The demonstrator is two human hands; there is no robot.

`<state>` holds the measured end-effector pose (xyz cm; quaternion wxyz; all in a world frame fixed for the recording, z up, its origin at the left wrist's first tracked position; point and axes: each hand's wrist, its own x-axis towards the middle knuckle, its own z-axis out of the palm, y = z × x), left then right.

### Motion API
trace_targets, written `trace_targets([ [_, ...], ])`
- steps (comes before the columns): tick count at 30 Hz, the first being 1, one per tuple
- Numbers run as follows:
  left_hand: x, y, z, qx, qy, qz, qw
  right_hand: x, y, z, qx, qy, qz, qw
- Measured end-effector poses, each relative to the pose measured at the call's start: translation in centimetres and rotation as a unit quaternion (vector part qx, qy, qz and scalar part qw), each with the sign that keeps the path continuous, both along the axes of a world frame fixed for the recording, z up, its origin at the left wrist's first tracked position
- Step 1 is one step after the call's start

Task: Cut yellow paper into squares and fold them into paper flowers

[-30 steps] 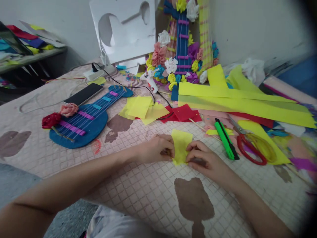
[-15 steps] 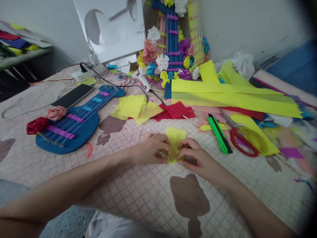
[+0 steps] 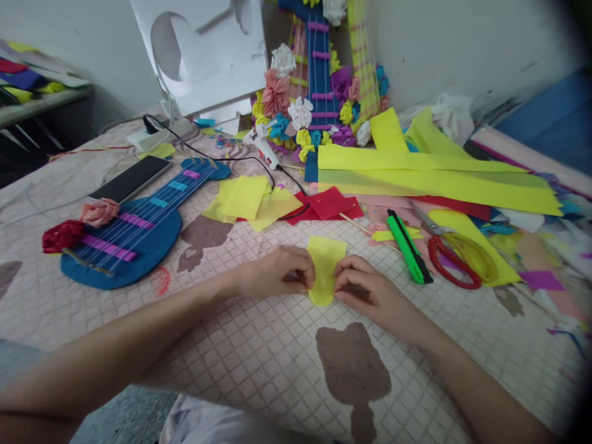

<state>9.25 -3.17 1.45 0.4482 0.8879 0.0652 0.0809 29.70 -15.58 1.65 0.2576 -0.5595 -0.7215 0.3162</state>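
Observation:
A small piece of yellow crepe paper (image 3: 327,268) lies between my hands, its near edge rounded and its far edge straight. My left hand (image 3: 282,271) pinches its left side between thumb and fingers. On the opposite side, my right hand (image 3: 363,285) pinches the right edge low down. Beyond my hands lie several yellow paper squares (image 3: 245,196) and red paper squares (image 3: 329,202), with a thin wooden stick (image 3: 354,223) nearby.
At right are a green utility knife (image 3: 409,246), red-handled scissors (image 3: 453,262) and long yellow paper strips (image 3: 430,176). A blue paper guitar (image 3: 124,237) and a phone (image 3: 132,179) lie left. Behind stand a hot glue gun (image 3: 263,147), a power strip (image 3: 160,134) and flower-covered guitars (image 3: 319,80).
The paper's near end has gone from pointed and folded to flatter and rounded. My fingers have shifted slightly at its sides. The view has moved a little.

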Motion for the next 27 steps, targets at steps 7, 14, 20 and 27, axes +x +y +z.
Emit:
trace_targets([
  [7,0.7,-1.3,-0.3,0.054,0.010,0.091,0.994,-1.2,0.0,-1.2,0.061,-0.028,-0.068,0.995],
  [14,1.2,-2.3,-0.3,0.084,0.033,0.150,0.985,-1.7,-0.1,-1.3,0.074,-0.047,-0.087,0.992],
  [20,1.2,-2.4,-0.4,0.094,0.041,0.168,0.980,-2.0,-0.1,-1.3,0.078,-0.053,-0.104,0.990],
  [27,1.2,-2.6,-0.4,0.089,0.047,0.176,0.979,-2.1,-0.1,-1.4,0.084,-0.052,-0.103,0.990],
])
